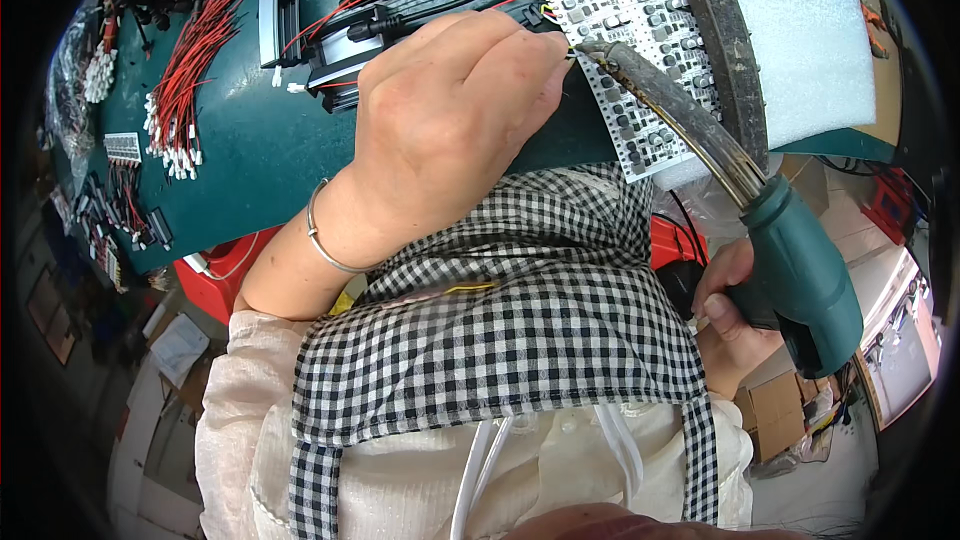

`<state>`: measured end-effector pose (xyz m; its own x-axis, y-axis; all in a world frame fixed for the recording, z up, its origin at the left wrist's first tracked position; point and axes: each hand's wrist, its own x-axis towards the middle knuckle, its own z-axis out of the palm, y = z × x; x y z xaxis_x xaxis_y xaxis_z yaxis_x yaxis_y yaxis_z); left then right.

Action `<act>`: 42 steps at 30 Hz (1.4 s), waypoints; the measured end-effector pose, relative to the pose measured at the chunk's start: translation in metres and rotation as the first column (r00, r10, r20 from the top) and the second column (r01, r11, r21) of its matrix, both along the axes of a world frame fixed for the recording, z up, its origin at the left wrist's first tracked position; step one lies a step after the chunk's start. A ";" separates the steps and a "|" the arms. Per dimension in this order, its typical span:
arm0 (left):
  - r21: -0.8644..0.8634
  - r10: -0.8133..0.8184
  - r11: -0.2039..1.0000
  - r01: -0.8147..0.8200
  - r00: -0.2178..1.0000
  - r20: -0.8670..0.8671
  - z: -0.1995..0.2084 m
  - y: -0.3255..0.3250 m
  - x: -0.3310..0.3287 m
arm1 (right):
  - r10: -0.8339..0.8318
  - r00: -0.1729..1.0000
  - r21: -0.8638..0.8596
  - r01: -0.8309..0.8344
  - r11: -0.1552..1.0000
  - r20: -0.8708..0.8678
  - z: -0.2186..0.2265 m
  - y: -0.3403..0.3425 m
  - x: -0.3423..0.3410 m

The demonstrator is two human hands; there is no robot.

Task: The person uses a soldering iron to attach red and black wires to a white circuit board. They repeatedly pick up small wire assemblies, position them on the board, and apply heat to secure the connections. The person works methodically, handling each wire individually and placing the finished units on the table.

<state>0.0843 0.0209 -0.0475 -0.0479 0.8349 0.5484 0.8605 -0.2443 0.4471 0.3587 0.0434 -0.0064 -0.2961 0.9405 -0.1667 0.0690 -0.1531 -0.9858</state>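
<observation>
My right hand is wrapped round the grip of a green soldering gun. From it a long metal nozzle, dark and stained, reaches up and left to the edge of a panel of white circuit boards. At that edge my left hand is closed in a pinch, its fingertips just beside the nozzle's tip. A thin wire end shows between them; the rest of it is hidden by the hand. Black housings with red wires lie behind the left hand.
A bundle of red wires with white connectors lies on the green table mat at left. A dark curved bar runs along the board panel, with white foam to its right. Small dark wired parts sit at the far left.
</observation>
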 end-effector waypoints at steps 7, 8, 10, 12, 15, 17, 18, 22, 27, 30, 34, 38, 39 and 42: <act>-0.030 -0.028 0.999 0.028 1.000 -0.001 0.001 0.000 -0.002 | 0.351 0.921 0.036 -0.350 0.936 -0.168 0.012 0.033 0.015; -0.028 -0.024 0.999 0.024 1.000 -0.009 0.002 0.000 -0.001 | 0.346 0.926 0.032 -0.345 0.938 -0.150 0.012 0.032 0.017; -0.023 -0.019 1.000 0.018 1.000 -0.021 0.001 0.000 -0.001 | 0.334 0.936 0.024 -0.333 0.943 -0.109 0.010 0.029 0.021; -0.003 -0.024 1.000 0.024 1.000 -0.017 0.000 0.001 -0.001 | 0.374 0.922 0.058 -0.370 0.927 -0.100 0.007 0.030 0.023; 0.003 -0.002 1.000 0.002 0.999 -0.033 0.000 -0.002 0.001 | 0.397 0.913 0.058 -0.393 0.918 -0.094 0.001 0.029 0.027; -0.006 -0.001 1.000 0.001 0.999 -0.043 0.001 -0.001 0.002 | 0.359 0.929 0.044 -0.356 0.933 -0.089 0.001 0.025 0.027; -0.017 0.003 1.000 -0.003 0.999 -0.052 0.002 -0.002 0.003 | 0.333 0.938 0.040 -0.331 0.943 -0.093 0.001 0.022 0.026; -0.018 -0.001 1.000 0.000 0.999 -0.034 0.002 0.001 0.002 | 0.219 0.973 0.026 -0.218 0.976 -0.067 0.007 0.014 0.019; -0.111 0.049 0.993 -0.044 0.998 0.046 0.009 -0.003 0.007 | 0.226 0.973 0.020 -0.225 0.974 -0.055 0.004 0.014 0.021; -0.235 0.038 0.972 0.004 0.984 0.175 0.015 0.000 0.001 | 0.236 0.970 0.025 -0.234 0.972 -0.063 0.009 0.016 0.021; -0.440 0.155 0.897 0.038 0.906 0.394 0.016 -0.006 -0.003 | 0.170 0.954 -0.028 -0.183 0.983 -0.247 0.004 0.019 0.019; -0.453 0.124 0.883 0.122 0.870 0.477 0.014 -0.001 -0.008 | 0.218 0.959 -0.010 -0.223 0.975 -0.182 0.005 0.021 0.021; -0.493 0.178 0.857 0.149 0.812 0.555 0.016 0.000 -0.007 | 0.262 0.950 0.008 -0.265 0.964 -0.168 0.004 0.023 0.022; -0.540 0.276 0.789 0.294 0.616 0.738 0.019 0.007 -0.009 | 0.299 0.944 0.017 -0.300 0.954 -0.141 0.005 0.026 0.025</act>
<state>0.0754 0.0277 -0.0285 -0.1851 0.9465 -0.2643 0.1317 0.2905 0.9478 0.3833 0.0693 -0.0015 -0.5849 0.8040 -0.1072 -0.0263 -0.1509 -0.9882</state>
